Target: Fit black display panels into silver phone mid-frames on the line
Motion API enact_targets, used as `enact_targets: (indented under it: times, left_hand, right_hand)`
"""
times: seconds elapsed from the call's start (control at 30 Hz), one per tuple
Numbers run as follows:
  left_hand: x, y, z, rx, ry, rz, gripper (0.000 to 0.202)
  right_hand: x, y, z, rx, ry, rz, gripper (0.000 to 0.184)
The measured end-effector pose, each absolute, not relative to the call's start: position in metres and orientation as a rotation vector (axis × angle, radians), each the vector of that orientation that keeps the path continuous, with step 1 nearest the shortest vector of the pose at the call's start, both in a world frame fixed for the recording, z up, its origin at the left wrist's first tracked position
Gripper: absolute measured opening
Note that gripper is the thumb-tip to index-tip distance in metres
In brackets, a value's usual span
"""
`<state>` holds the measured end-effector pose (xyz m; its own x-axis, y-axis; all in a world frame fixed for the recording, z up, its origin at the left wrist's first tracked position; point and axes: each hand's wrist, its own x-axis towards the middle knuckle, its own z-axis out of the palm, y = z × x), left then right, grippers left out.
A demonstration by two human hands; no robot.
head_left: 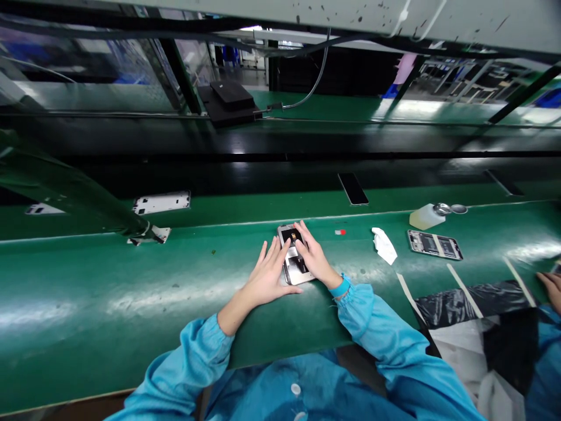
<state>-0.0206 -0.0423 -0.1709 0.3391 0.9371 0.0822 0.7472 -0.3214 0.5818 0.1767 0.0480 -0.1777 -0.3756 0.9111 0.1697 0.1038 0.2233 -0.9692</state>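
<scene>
An opened-up phone [298,266] with a pale frame and dark inner parts lies on the green bench in front of me. My left hand [268,276] rests along its left side, fingers stretched out and their tips on the phone, thumb out by its lower edge. From the right, my right hand [316,261] reaches over the phone with fingers extended, the thumb and fingertips touching its upper part. A blue band circles my right wrist. The fingers cover some of the phone, so small parts beneath them are hidden.
Right of my hands lie a small red-and-white piece [340,232], a crumpled white wipe [384,245], another opened phone [435,244] and a pump bottle [428,217]. Beyond the bench edge are a dark phone [353,189] and a white phone housing [162,202]. Another person's hand [551,287] shows far right.
</scene>
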Motion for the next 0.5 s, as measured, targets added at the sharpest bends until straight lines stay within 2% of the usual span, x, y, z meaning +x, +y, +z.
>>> enact_targets:
  times: [0.5]
  left_hand:
    - [-0.0163, -0.0445, -0.17, 2.241, 1.551, 0.512, 0.134]
  right_hand:
    - [0.178, 0.0447, -0.169, -0.989, -1.651, 1.272, 0.094]
